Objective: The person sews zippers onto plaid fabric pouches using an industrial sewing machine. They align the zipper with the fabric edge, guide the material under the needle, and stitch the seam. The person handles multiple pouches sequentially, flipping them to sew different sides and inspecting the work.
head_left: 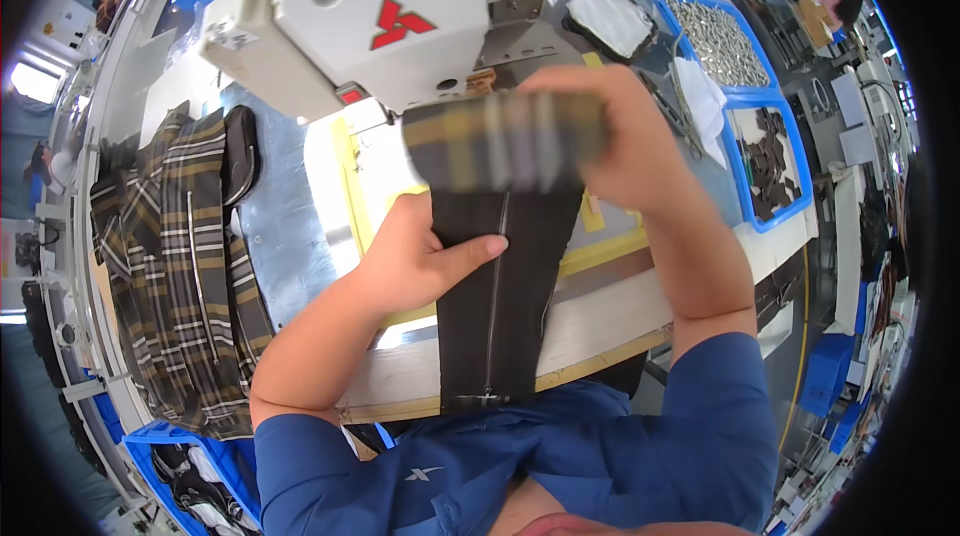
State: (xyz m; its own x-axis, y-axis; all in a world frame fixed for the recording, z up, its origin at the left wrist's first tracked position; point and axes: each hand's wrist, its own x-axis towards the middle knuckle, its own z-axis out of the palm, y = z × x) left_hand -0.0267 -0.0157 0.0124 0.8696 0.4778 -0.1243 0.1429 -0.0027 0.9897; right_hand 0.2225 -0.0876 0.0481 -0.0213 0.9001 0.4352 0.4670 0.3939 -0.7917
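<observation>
A long dark fabric piece with a zipper (pixel 470 326) runs from the machine bed to the table's front edge, its lower end near my body. Its far end is folded over and shows a plaid side (pixel 490 148), smeared by motion. My left hand (pixel 410 261) grips the left edge of the piece, thumb lying on top beside the zipper and the other fingers mostly hidden under it. My right hand (pixel 635 141) is closed round the right end of the plaid fold. Just beyond the fabric stands a white industrial sewing machine (pixel 390 21).
Several plaid pieces with zippers (pixel 170 266) are piled at the left. Blue trays at the right hold metal parts (pixel 715 41) and dark scraps (pixel 768 161). A clear-wrapped bundle (pixel 610 18) lies behind my right hand. A blue crate (pixel 190 476) stands lower left.
</observation>
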